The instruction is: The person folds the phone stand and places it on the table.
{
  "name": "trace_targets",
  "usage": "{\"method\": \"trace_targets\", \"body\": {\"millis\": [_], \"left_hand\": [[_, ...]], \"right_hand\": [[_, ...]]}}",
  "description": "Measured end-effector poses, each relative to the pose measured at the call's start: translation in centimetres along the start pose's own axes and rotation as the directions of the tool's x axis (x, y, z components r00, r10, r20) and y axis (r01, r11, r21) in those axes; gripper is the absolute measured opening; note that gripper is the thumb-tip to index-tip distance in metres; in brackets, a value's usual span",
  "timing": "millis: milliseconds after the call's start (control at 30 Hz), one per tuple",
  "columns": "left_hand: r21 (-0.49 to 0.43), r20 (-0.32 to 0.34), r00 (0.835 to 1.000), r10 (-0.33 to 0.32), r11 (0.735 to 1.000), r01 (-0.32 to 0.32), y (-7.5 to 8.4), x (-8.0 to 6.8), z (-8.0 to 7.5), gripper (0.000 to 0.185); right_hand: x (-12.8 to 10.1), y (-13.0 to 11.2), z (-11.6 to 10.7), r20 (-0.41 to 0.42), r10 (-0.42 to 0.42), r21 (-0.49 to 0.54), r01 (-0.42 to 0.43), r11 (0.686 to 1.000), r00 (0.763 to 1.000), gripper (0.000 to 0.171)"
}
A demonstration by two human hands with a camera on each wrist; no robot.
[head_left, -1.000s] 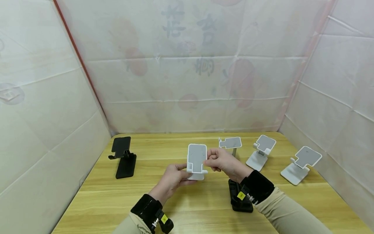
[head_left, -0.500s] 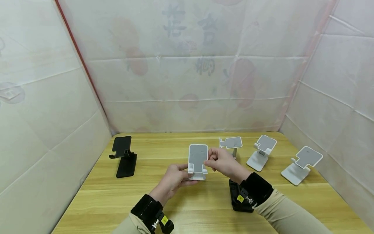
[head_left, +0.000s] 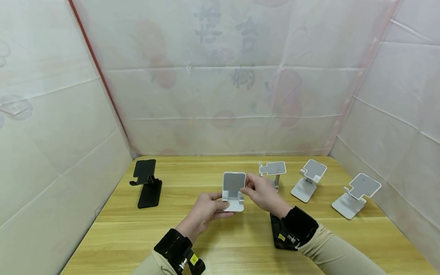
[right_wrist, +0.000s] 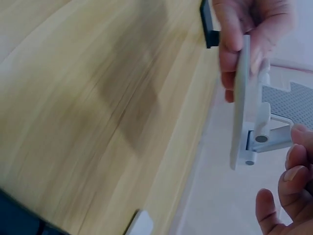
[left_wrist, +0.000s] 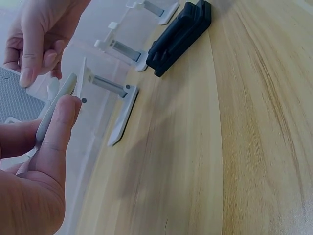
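A white phone stand (head_left: 234, 184) with a grey pad is held up over the table. My left hand (head_left: 206, 208) grips its base, thumb on the upper face and fingers below; in the right wrist view the base (right_wrist: 240, 107) shows edge-on between thumb and fingers. My right hand (head_left: 264, 192) pinches the right edge of the stand's padded plate (right_wrist: 298, 100) with thumb and finger. The plate is raised at an angle from the base, its two lower hooks towards me. In the left wrist view the right hand (left_wrist: 39, 41) reaches in from the top.
Three more white phone stands, one behind my right hand (head_left: 274, 168) and two farther right (head_left: 304, 189) (head_left: 348, 206), stand unfolded. An unfolded black phone stand (head_left: 150, 194) is at the far left. A folded black one (left_wrist: 180, 36) lies under my right wrist. Fabric walls surround the wooden table (head_left: 192, 172).
The padded plate has tilted back, so it looks shorter and more of the base shows under its hooks. Both hands keep their hold and have shifted only slightly.
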State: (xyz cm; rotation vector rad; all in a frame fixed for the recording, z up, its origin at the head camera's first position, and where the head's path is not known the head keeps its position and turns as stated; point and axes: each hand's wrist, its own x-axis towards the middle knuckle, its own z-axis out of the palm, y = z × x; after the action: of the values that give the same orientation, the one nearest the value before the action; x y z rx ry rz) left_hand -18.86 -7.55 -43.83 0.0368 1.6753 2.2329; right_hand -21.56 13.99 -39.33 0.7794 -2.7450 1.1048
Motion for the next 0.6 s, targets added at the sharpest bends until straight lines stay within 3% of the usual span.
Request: {"method": "trace_targets", "body": {"millis": [133, 300, 600], "left_hand": [[-0.006, 0.008, 1.000, 0.002, 1.000, -0.002, 0.1, -0.1, 0.0, 0.053], [-0.001, 0.011, 1.000, 0.004, 1.000, -0.004, 0.1, -0.2, 0.1, 0.053], [0.014, 0.013, 1.000, 0.007, 1.000, -0.008, 0.0, -0.3, 0.3, 0.054]], "right_hand": [[-0.1, 0.2, 0.3, -0.061, -0.109, -0.093, 0.104, 0.990, 0.992, 0.019], [-0.1, 0.8, 0.8, -0.129, -0.241, -0.218, 0.210, 0.953, 0.962, 0.020], [-0.1, 1.3, 1.1, -0.176, -0.381, -0.417, 0.282, 0.864, 0.908, 0.030]]}}
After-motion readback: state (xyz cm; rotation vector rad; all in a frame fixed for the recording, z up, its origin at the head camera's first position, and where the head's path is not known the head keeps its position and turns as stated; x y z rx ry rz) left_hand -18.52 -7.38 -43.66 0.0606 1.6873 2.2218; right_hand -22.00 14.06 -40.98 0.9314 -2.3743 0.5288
